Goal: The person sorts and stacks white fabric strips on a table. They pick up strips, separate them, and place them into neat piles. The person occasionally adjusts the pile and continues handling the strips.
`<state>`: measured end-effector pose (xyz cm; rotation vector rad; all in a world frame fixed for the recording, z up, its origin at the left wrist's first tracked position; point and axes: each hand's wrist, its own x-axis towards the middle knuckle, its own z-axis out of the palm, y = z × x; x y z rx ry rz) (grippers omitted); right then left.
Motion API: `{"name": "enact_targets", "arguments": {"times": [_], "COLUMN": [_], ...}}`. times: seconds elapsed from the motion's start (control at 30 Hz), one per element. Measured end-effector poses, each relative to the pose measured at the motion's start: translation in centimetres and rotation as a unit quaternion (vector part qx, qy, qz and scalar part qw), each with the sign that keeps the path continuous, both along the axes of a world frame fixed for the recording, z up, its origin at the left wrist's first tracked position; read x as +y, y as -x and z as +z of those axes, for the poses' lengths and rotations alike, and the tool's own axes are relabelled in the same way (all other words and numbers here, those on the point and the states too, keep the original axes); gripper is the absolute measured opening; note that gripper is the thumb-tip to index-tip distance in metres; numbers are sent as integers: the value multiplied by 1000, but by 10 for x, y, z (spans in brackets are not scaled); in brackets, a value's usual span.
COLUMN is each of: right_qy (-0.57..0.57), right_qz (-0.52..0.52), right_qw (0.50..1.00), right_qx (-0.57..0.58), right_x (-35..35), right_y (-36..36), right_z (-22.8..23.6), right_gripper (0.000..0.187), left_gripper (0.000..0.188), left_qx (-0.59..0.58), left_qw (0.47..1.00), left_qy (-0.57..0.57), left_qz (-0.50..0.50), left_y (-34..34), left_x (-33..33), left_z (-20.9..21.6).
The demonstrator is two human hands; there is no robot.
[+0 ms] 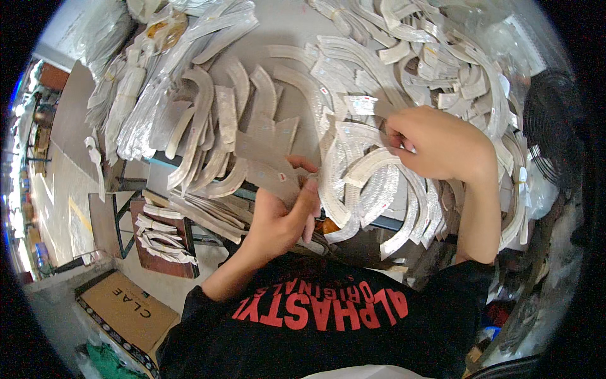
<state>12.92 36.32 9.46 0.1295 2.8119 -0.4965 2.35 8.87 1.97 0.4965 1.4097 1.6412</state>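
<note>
My left hand (285, 218) is closed on a flat beige fabric piece (271, 175) with a small red-marked sticker, its thumb and fingers pinching the right end. My right hand (442, 144) is raised over the table with its fingers curled together. Something pale shows between those fingertips, too small to make out. Just left of them is a white label strip (363, 105) with print. Between and below the hands lie curved, quilted whitish fabric pieces (372, 199), overlapping, several with small stickers.
More curved beige strips (201, 120) are fanned out at the left of the table. Plastic-wrapped bundles (158, 95) lie farther left, and a heap of pieces (467, 69) fills the far right. A black fan (552, 120) stands at the right. Stacked strips rest on a stool (167, 265); a cardboard box (129, 309) sits lower left.
</note>
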Motion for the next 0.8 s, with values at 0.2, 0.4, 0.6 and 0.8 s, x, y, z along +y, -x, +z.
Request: {"name": "enact_targets", "arguments": {"times": [0.2,0.4,0.6,0.8], "right_qy": [39,74,-22,44], "right_qz": [26,4,-39,46], "right_qw": [999,997,996,998], "right_qx": [7,27,80,-14], "right_x": [-6,-7,-23,-27], "right_y": [1,-8,-10,-5], "right_z": [12,53,44,18], "right_gripper": [11,19,12,18], "left_gripper": [25,23,26,30], "left_qx": [5,28,27,-24], "left_qw": [1000,999,999,999], "left_qy": [-2,-4,-19,-11], "left_qz": [-12,-15,-31,-36], "left_y": [2,1,2,5], "left_x": [-2,-2,-3,-7], "left_z": [3,1,-8,2]}}
